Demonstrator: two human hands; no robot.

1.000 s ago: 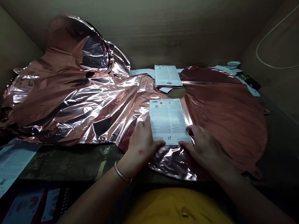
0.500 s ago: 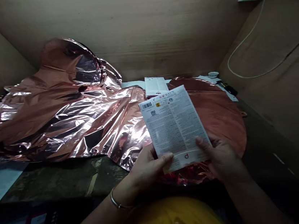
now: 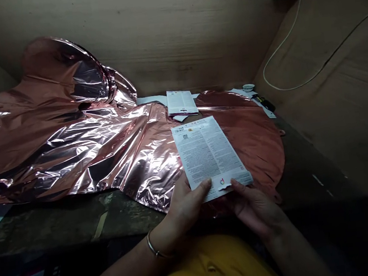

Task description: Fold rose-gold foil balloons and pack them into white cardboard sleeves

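1. Lowered since the earlier frame, the printed card (image 3: 208,155) now sits tilted just over the foil, and I cannot tell whether it touches.
2. Both hands grip its near edge: the left hand (image 3: 187,207) with the thumb on top, the right hand (image 3: 256,209) with curled fingers pinching the corner.
3. The step in hand looks like reading or placing the card; setting it down calls for a flat, level release.
4. Beneath lies the creased rose-gold foil balloon (image 3: 69,134), with a second printed card (image 3: 181,102) beyond, on the dark surface (image 3: 47,224).
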